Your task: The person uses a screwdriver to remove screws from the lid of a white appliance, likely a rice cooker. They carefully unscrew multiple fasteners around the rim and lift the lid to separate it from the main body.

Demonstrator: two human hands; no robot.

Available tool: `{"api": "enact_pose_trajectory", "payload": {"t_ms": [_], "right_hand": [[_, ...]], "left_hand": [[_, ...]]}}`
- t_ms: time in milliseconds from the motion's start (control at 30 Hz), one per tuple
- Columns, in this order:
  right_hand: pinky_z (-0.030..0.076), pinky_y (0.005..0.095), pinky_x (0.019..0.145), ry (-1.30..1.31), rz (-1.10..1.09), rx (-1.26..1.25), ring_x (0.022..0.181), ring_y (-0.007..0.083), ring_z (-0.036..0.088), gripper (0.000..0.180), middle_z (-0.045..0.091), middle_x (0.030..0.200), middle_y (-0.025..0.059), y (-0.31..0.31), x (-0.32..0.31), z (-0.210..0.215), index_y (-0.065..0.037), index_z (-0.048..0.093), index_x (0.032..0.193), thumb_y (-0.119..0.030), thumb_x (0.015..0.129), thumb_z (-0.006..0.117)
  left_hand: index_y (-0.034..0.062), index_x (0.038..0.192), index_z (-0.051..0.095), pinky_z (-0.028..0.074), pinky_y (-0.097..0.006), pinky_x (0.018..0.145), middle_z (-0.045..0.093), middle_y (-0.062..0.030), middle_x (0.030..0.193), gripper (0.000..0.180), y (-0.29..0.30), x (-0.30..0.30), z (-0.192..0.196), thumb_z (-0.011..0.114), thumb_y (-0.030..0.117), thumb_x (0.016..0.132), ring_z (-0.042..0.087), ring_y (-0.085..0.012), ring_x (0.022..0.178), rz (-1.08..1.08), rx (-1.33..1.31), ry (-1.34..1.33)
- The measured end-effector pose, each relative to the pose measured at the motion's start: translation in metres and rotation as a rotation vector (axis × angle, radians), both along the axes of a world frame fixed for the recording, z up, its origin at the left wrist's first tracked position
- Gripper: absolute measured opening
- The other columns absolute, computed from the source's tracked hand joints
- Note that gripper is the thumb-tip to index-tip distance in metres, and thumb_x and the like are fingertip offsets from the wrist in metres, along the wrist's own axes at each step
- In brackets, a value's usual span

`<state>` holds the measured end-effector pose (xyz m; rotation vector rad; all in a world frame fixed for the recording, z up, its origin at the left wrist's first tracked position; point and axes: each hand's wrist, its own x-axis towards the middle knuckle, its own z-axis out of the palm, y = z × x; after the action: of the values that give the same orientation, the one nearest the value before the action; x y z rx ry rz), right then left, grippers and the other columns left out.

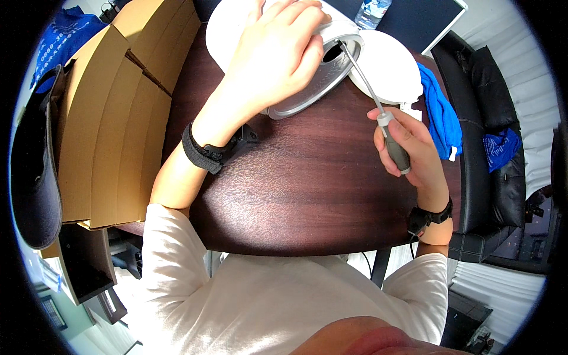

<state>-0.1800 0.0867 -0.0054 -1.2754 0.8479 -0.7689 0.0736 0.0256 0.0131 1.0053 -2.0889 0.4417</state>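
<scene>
My left hand (275, 56) lies over a round white-and-silver housing (305, 94), its fingers curled across the top and holding it on the table. The housing is tilted and has a dark round opening framed by a shiny metal rim. In my right hand (417, 145) is a screwdriver (394, 148) with a grey-green handle. Its long metal shaft points up and left, and the tip meets the metal rim beside the opening. Whether a screw sits under the tip is too small to tell. Part of the housing is hidden behind my left hand.
A white round plate-like part (393, 68) lies right of the housing. Beyond are a water bottle (373, 12) and a blue cloth (438, 112). Cardboard boxes (106, 124) line the left side of the dark wooden table (296, 183); a black sofa (473, 154) stands at right.
</scene>
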Motion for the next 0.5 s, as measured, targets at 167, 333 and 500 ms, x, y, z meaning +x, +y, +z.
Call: {"api": "enact_pose_trajectory", "payload": {"t_ms": [167,333,500], "right_hand": [[0.039,0.0241,0.044,0.449,-0.187,-0.447,0.049,0.0101,0.049,0.024,0.058,0.075,0.0059,0.001,0.003,0.0,0.0,0.057,0.111,-0.015,0.092,0.054],[0.045,0.029,0.056,0.941,-0.48,-1.218,0.058,0.0194,0.057,0.029,0.062,0.078,0.0103,-0.002,0.012,-0.004,-0.004,0.06,0.108,-0.009,0.08,0.066],[0.045,0.0294,0.053,0.956,-0.498,-1.399,0.056,0.0201,0.056,0.033,0.062,0.078,0.011,-0.011,0.002,0.001,-0.006,0.06,0.109,-0.009,0.078,0.069]], "left_hand": [[0.0062,0.115,0.055,0.028,-0.056,0.103,0.053,-0.0138,0.125,0.03,0.003,-0.003,0.002,0.048,0.015,0.086,0.044,-0.0323,0.124,0.017,-0.004,-0.048],[0.0067,0.114,0.055,0.029,-0.056,0.103,0.053,-0.0137,0.124,0.03,0.003,-0.002,0.001,0.048,0.014,0.086,0.044,-0.0338,0.124,0.022,0.0,-0.03],[0.0065,0.113,0.055,0.028,-0.056,0.103,0.053,-0.0138,0.124,0.029,0.005,-0.005,0.0,0.048,0.014,0.085,0.044,-0.0331,0.124,0.032,-0.024,-0.02]]}}
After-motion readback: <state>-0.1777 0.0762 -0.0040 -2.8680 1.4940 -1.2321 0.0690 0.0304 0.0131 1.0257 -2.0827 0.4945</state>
